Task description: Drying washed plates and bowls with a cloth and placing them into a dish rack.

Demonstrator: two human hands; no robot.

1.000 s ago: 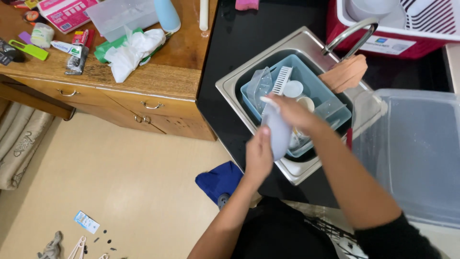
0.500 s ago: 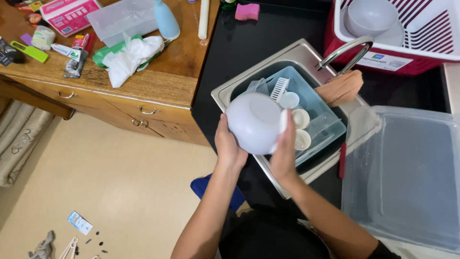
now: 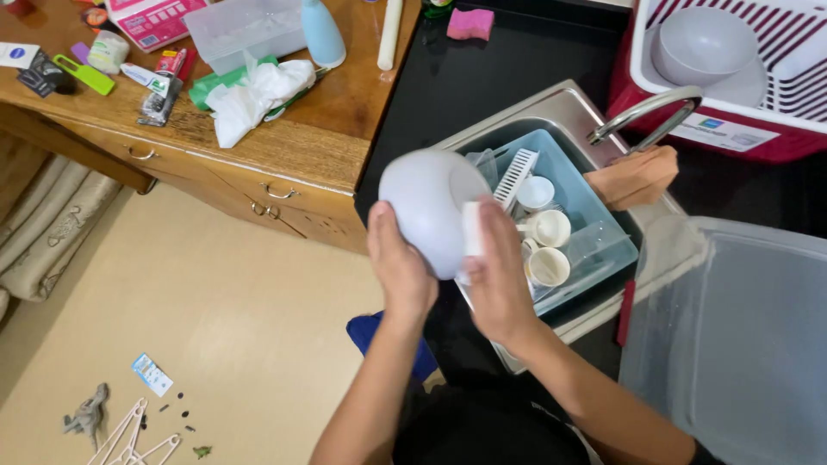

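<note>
Over the sink (image 3: 564, 103), the left hand (image 3: 403, 274) held a white bowl (image 3: 426, 205) upturned while the right hand (image 3: 498, 275) pressed a white sponge (image 3: 471, 231) to it; washing looked midway. Cups (image 3: 548, 229) waited in the blue tub (image 3: 603, 226) below; one bowl sat in the rack (image 3: 702, 52); a faucet (image 3: 646, 108) stood close by.

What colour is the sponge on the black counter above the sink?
Pink. The sponge shows clearly in the head view, lying on the black counter.
</note>
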